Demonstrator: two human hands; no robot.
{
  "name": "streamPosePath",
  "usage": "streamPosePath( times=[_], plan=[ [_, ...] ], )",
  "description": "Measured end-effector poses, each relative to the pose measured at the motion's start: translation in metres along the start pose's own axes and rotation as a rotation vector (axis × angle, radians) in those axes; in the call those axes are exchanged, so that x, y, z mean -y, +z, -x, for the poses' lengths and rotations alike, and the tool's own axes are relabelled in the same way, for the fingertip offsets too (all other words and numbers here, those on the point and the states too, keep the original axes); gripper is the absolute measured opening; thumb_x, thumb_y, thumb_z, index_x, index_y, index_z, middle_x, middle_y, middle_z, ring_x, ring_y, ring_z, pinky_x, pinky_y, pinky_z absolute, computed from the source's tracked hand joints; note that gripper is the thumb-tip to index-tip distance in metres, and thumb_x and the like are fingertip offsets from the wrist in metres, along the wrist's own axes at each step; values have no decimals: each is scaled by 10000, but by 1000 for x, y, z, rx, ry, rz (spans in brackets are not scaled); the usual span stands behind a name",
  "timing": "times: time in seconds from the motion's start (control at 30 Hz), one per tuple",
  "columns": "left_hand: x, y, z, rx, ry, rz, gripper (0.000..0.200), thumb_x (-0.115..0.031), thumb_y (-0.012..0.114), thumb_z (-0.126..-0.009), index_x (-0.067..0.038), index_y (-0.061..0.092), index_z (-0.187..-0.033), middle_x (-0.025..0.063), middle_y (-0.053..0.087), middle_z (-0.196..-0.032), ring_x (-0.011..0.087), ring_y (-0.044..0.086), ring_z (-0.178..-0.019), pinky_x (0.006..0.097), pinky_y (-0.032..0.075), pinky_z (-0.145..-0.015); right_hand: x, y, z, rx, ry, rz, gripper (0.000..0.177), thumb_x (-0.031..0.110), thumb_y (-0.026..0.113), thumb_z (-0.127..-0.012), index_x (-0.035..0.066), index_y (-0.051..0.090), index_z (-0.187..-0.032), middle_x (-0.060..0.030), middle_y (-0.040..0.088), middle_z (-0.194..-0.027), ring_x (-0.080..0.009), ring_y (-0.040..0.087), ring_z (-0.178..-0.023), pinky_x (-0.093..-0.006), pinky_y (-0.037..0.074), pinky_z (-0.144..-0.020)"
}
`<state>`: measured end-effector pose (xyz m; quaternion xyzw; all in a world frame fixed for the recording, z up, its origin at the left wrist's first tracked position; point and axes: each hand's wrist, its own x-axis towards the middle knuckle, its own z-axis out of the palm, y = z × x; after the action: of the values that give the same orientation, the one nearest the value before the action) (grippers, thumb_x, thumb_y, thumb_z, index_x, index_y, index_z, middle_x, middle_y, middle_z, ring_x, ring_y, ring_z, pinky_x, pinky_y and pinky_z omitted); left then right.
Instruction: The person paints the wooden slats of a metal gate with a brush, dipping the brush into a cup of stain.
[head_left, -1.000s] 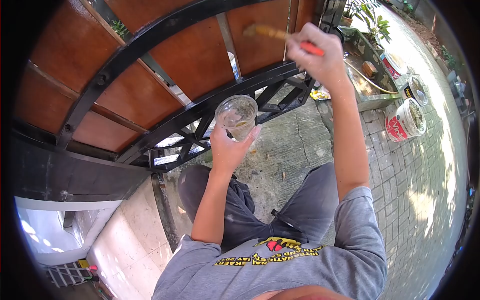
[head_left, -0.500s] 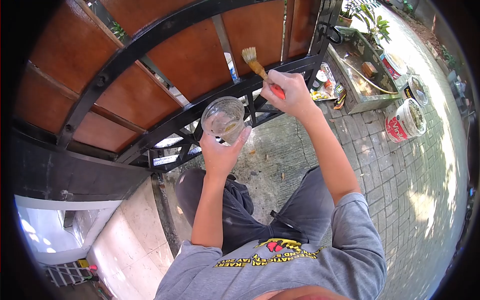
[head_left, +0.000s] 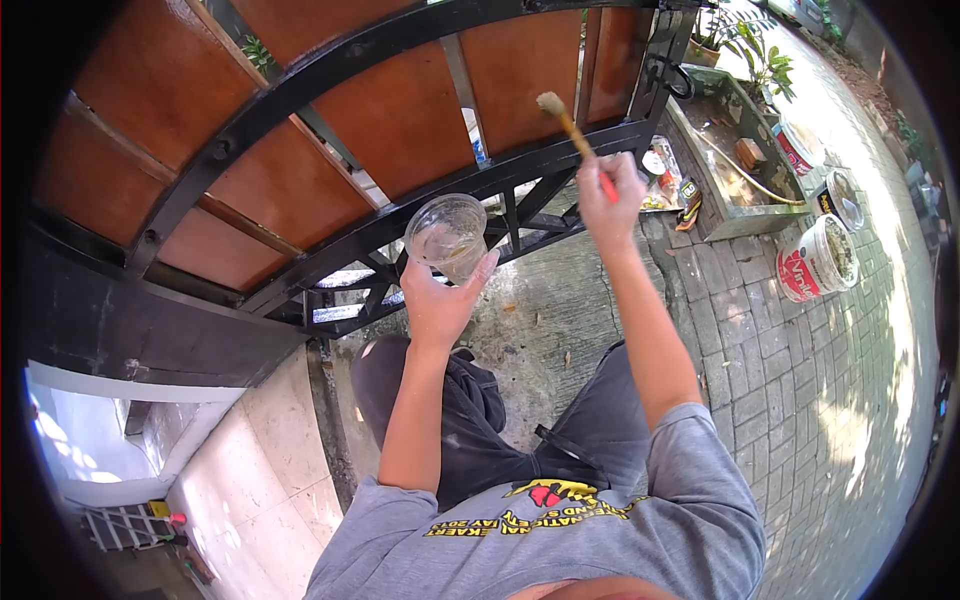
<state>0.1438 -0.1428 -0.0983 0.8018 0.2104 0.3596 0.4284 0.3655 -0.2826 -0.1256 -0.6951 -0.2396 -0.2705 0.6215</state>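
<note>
My left hand (head_left: 440, 305) is wrapped round a clear plastic cup (head_left: 447, 232), whose open top faces me, with a little liquid low inside. In my right hand (head_left: 612, 200) is a paintbrush (head_left: 573, 132), gripped by its red handle with the pale bristles pointing up. The bristles overlap a reddish-brown wooden panel (head_left: 525, 75) of the gate. Black metal framing (head_left: 400, 215) of the gate runs behind both hands, and the cup sits in front of its lower rail.
A stone planter box (head_left: 715, 150) stands right of the gate, with small containers (head_left: 665, 175) beside it. Several paint buckets, one marked Vinilex (head_left: 815, 258), stand on the brick paving (head_left: 780, 350). Plants (head_left: 760, 65) grow at the upper right. A ladder (head_left: 125, 527) lies at lower left.
My right hand has moved right with the brush, and the brush is seen more edge-on. My left hand keeps the cup nearly in place. The view has shifted slightly.
</note>
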Motion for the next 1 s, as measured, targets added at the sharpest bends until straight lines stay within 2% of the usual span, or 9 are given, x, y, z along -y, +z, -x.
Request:
streamPosePath(
  times=[0.17, 0.3, 0.37, 0.43, 0.5, 0.7, 0.8, 0.9, 1.0],
  plan=[
    [5, 5, 1, -16, 18, 8, 635, -254, 967, -748, 18, 630, -1212, 137, 727, -1062, 229, 701, -991, 363, 539, -925, 33, 25, 41, 311, -146, -175, 172, 62, 745, -897, 28, 597, -817, -105, 643, -679, -199, 682, -585, -339, 524, -568],
    [4, 5, 1, 2, 20, 5, 631, -252, 968, -746, 24, 631, -1203, 142, 728, -1061, 231, 701, -994, 369, 537, -931, 14, 11, 27, 99, -128, -98, 163, 44, 744, -899, 31, 600, -824, -101, 621, -648, -184, 649, -551, -335, 511, -539],
    [-1, 2, 4, 19, -7, -3, 634, -252, 967, -746, 28, 632, -1205, 145, 728, -1069, 236, 702, -992, 373, 537, -935, -3, -1, 12, -45, 14, -59, 223, 87, 740, -942, 30, 576, -802, -71, 575, -605, -93, 519, -533, -302, 449, -499],
    [-5, 2, 5, 18, -16, -6, 635, -244, 967, -741, 30, 635, -1207, 146, 727, -1089, 239, 702, -1009, 374, 536, -941, -16, -16, 0, -89, 72, -49, 237, 86, 727, -968, 28, 551, -820, -54, 602, -617, -76, 517, -521, -282, 440, -486],
    [-2, 4, 5, 11, 2, -29, 656, -237, 974, -733, 33, 630, -1222, 144, 728, -1108, 228, 700, -1029, 362, 531, -957, 4, -33, -1, -72, 192, -317, 215, 69, 686, -1007, 24, 531, -865, -59, 633, -651, -71, 536, -504, -253, 437, -462],
    [1, 9, 1, 34, 55, -71, 675, -151, 982, -698, 33, 634, -1246, 122, 712, -1198, 218, 682, -1118, 341, 517, -1012, 62, -84, 55, -14, 177, -664, 159, 67, 668, -1023, 12, 540, -946, -101, 658, -689, -91, 567, -492, -233, 442, -454],
    [0, 13, -2, 26, 112, -126, 616, -96, 956, -698, -2, 661, -1231, 100, 697, -1186, 242, 683, -1102, 350, 522, -993, 82, -104, 78, 164, -137, -430, 182, 77, 646, -1031, 24, 474, -1059, -153, 640, -686, -113, 551, -469, -242, 433, -413],
    [2, 20, -1, 39, 191, -115, 585, -69, 931, -698, -23, 676, -1222, 99, 674, -1201, 261, 672, -1112, 359, 519, -992, 97, -115, 77, 424, -256, -109, 278, 88, 719, -970, -4, 468, -1048, -127, 699, -758, -117, 644, -553, -217, 503, -520],
    [4, 25, -1, 61, 260, -108, 588, -46, 908, -675, -31, 683, -1218, 112, 658, -1219, 280, 659, -1133, 369, 513, -1005, 92, -98, 95, 376, -102, -197, 306, 51, 762, -915, 4, 480, -1021, -102, 726, -793, -119, 684, -616, -216, 520, -567]
  ],
)
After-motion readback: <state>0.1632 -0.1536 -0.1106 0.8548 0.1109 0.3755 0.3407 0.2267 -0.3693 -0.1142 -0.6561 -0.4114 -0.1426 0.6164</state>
